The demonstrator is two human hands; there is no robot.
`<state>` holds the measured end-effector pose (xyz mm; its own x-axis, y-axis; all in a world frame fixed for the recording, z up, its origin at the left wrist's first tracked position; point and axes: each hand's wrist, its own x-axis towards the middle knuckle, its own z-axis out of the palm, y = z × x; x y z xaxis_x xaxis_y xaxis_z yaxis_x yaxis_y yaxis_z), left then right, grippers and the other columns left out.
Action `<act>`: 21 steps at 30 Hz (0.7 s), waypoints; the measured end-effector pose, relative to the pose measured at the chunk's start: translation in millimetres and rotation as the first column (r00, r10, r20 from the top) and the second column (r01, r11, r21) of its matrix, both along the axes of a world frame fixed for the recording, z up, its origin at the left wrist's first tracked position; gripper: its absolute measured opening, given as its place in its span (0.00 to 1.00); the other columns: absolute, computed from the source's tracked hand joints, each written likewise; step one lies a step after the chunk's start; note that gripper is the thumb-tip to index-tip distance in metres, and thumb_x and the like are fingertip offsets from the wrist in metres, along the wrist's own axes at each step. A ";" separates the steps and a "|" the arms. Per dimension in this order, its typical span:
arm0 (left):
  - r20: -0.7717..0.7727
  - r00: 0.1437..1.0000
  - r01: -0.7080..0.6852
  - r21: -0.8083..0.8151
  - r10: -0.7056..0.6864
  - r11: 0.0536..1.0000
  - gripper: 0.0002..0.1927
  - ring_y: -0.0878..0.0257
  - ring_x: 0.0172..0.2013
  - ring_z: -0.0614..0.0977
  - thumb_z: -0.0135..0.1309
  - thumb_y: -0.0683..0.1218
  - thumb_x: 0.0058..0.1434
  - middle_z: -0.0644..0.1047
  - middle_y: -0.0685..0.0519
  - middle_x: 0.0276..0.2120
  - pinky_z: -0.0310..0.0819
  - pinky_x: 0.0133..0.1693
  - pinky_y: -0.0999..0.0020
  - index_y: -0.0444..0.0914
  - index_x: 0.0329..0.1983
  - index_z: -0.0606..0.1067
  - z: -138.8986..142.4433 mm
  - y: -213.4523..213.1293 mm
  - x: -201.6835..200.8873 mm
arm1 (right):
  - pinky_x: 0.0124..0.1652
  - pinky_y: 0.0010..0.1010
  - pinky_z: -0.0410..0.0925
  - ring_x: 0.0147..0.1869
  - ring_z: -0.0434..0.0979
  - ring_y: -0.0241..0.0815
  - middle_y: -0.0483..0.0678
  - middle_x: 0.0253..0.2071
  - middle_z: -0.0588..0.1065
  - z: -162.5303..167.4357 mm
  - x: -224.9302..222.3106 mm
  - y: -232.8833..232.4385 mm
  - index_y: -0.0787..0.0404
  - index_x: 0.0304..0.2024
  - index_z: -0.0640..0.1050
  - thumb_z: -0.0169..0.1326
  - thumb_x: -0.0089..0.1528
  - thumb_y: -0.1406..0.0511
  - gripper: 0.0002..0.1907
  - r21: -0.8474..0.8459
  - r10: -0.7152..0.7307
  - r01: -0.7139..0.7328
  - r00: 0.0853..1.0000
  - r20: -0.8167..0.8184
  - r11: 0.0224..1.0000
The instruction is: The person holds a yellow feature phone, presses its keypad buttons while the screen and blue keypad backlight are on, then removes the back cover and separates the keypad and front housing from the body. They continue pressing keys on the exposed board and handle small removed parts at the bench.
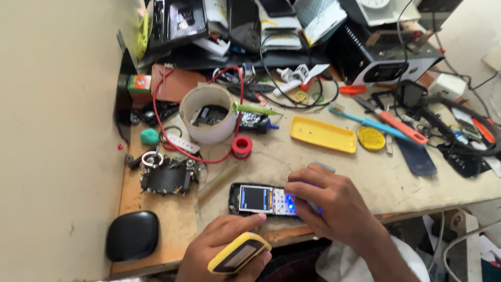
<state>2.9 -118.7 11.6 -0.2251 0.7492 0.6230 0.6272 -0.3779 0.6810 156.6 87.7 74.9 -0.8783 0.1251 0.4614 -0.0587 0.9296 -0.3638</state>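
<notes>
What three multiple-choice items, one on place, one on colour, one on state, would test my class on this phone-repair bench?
1. Where does the phone lie?
A. near the bench's front edge
B. inside the tape roll
C. on the black pouch

2. What colour is the frame in the left hand?
A. red
B. yellow
C. green

3. The phone's screen is:
A. dark
B. lit
C. missing

Answers: 1 A, it lies flat by the wooden bench edge; 2 B, the frame has a yellow rim; 3 B, screen and keys glow under the right hand.
</notes>
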 end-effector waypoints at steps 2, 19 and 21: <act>-0.040 0.999 0.010 0.030 -0.009 0.999 0.12 0.58 0.45 0.86 0.71 0.45 0.55 0.83 0.50 0.52 0.80 0.49 0.65 0.39 0.40 0.82 -8.4 3.0 -3.0 | 0.38 0.38 0.72 0.40 0.77 0.51 0.50 0.43 0.78 -1.1 -0.2 -0.8 0.62 0.40 0.80 0.61 0.52 0.70 0.13 -0.008 -0.014 0.014 1.000 -0.004 1.000; -0.047 0.999 -0.010 0.052 0.013 0.999 0.11 0.57 0.46 0.86 0.72 0.46 0.53 0.82 0.50 0.52 0.81 0.48 0.64 0.41 0.38 0.82 -11.1 2.4 -3.4 | 0.41 0.38 0.72 0.44 0.79 0.51 0.50 0.45 0.78 -7.6 2.8 2.7 0.62 0.42 0.80 0.60 0.53 0.70 0.14 -0.035 -0.031 0.032 0.999 0.027 0.999; -0.023 1.000 -0.017 0.036 0.018 0.999 0.12 0.56 0.46 0.86 0.72 0.45 0.52 0.83 0.50 0.52 0.82 0.48 0.64 0.40 0.37 0.83 -10.1 3.5 -3.8 | 0.42 0.36 0.74 0.45 0.80 0.47 0.50 0.46 0.78 -13.7 6.2 8.4 0.61 0.43 0.81 0.58 0.54 0.71 0.13 -0.101 -0.009 0.009 1.000 0.003 0.995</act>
